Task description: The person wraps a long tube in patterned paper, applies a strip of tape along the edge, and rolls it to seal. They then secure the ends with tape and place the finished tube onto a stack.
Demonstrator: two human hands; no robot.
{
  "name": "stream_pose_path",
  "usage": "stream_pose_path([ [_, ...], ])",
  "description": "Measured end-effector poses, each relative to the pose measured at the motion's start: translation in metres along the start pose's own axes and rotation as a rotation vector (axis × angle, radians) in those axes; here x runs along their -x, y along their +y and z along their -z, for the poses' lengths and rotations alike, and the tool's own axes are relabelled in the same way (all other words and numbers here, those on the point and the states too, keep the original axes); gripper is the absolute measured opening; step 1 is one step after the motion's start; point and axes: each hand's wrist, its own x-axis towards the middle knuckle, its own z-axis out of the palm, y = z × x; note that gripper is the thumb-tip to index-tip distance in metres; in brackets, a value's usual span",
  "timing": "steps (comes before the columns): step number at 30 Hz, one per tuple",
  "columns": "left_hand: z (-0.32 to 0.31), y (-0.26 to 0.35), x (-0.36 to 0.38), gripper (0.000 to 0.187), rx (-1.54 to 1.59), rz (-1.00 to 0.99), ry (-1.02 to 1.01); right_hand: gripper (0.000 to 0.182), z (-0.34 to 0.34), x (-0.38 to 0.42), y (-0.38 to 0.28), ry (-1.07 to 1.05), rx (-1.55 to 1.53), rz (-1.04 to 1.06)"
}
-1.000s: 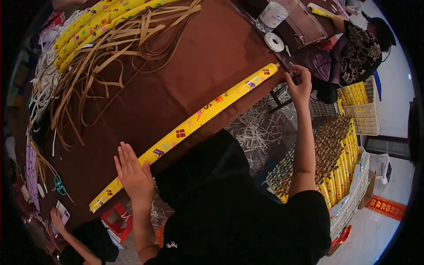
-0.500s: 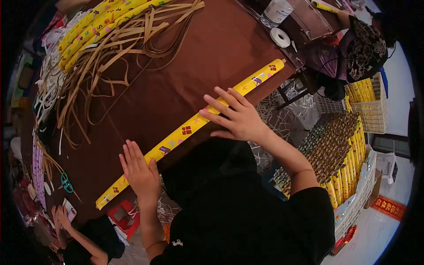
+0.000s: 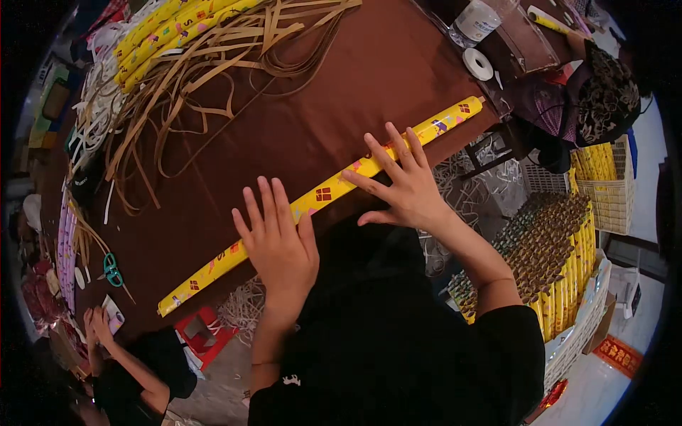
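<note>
A long yellow printed paper tube (image 3: 325, 194) lies diagonally along the near edge of the brown-covered table (image 3: 234, 170). Across its middle rests my left hand (image 3: 280, 245), flat with the fingers outstretched. Further right on the tube lies my right hand (image 3: 408, 181), palm down and fingers spread wide. Neither hand wraps around the tube. A thin brown core end sticks out at the tube's upper right tip.
Brown strips (image 3: 206, 89) and more yellow tubes (image 3: 188, 28) lie at the upper left. Teal scissors (image 3: 111, 271) are at the left edge. A tape roll (image 3: 477, 64) and bottle (image 3: 474, 23) stand upper right. Baskets of tubes (image 3: 547, 248) are on my right; co-workers sit at both sides.
My left hand has moved right along the tube, nearer my right hand. The tube lies at a slightly flatter angle, and the whole view has shifted a little.
</note>
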Motion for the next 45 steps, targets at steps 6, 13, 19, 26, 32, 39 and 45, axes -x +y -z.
stream_pose_path([
  [6, -0.030, 0.017, -0.012, 0.053, -0.198, 0.055, 0.129, 0.083, -0.005, -0.006, -0.030, 0.084, -0.050, -0.104],
  [13, -0.035, 0.013, -0.014, 0.053, -0.297, 0.020, 0.145, 0.095, -0.031, 0.004, -0.041, 0.035, -0.078, -0.085],
  [19, -0.036, 0.014, -0.012, 0.053, -0.330, 0.015, 0.129, 0.094, -0.022, 0.027, 0.010, 0.141, 0.174, -0.234],
  [26, -0.036, 0.014, -0.011, 0.054, -0.350, 0.018, 0.109, 0.088, -0.006, 0.055, 0.099, 0.262, 0.319, -0.409],
  [32, -0.037, 0.013, -0.011, 0.054, -0.349, 0.022, 0.113, 0.077, -0.007, 0.077, 0.172, 0.408, 0.337, -0.575],
  [39, -0.037, 0.014, -0.009, 0.054, -0.353, 0.020, 0.124, 0.045, -0.022, 0.069, 0.174, 0.919, -0.503, -0.815],
  [45, -0.040, 0.011, -0.009, 0.054, -0.354, 0.005, 0.141, 0.028, -0.005, 0.048, 0.148, 1.092, -0.815, -0.890],
])
